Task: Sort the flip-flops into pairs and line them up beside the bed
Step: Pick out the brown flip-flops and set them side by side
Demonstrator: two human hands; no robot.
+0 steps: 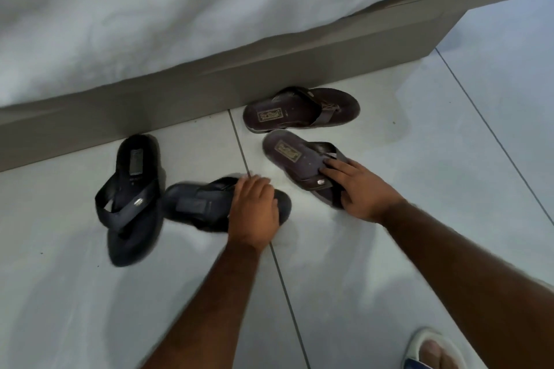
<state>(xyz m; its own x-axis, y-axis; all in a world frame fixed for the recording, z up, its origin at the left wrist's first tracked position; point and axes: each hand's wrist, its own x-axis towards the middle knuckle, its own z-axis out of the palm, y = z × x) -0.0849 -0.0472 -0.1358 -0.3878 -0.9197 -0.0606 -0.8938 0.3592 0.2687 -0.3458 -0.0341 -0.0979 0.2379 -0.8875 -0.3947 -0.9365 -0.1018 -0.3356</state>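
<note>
Several flip-flops lie on the pale tiled floor beside the bed. A black flip-flop (130, 198) rests at the left, heel toward the bed. My left hand (253, 210) grips the toe end of a second black flip-flop (195, 205), which lies crosswise and looks blurred. A brown flip-flop (299, 109) lies against the bed base, toe pointing right. My right hand (358, 189) presses on the straps and toe of another brown flip-flop (295, 159), which is angled with its heel toward the first brown one.
The grey bed base (209, 81) runs diagonally across the view, with a white duvet (150, 9) hanging over it. My own foot in a light sandal (431, 350) shows at the bottom right. Tile joints cross the floor (449, 159).
</note>
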